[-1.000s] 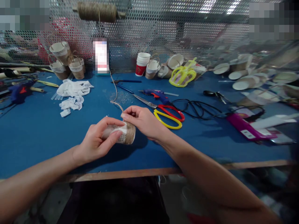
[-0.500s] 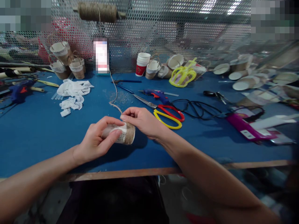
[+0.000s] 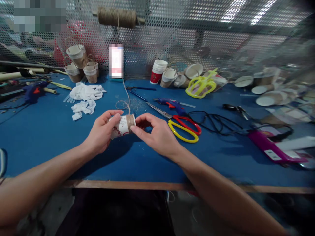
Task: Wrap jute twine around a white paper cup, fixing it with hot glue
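Note:
A paper cup [image 3: 122, 125] lies on its side in the air over the blue table, its rim turned right. Jute twine [image 3: 130, 122] is wound in a band around it near the rim. My left hand [image 3: 102, 129] grips the cup's base end, thumb on top. At the rim end, my right hand [image 3: 154, 131] has its thumb and fingers closed on the cup and its twine band. From the band, the loose twine [image 3: 127, 95] makes a small loop on the table and runs back toward the twine spool [image 3: 116, 17] hung on the mesh.
Scissors [image 3: 183, 129] and a glue gun [image 3: 169, 104] lie right of my hands. White cloth strips [image 3: 87, 91] are at left. Twine-wrapped cups [image 3: 77, 54], stacked paper cups [image 3: 158, 70] and a yellow basket-like frame [image 3: 200, 86] stand behind. A purple power strip [image 3: 268, 147] lies far right.
The cup has turned, now showing its printed side. My right hand has moved from pinching the twine behind the cup to holding the rim end. The twine has slackened into a loop.

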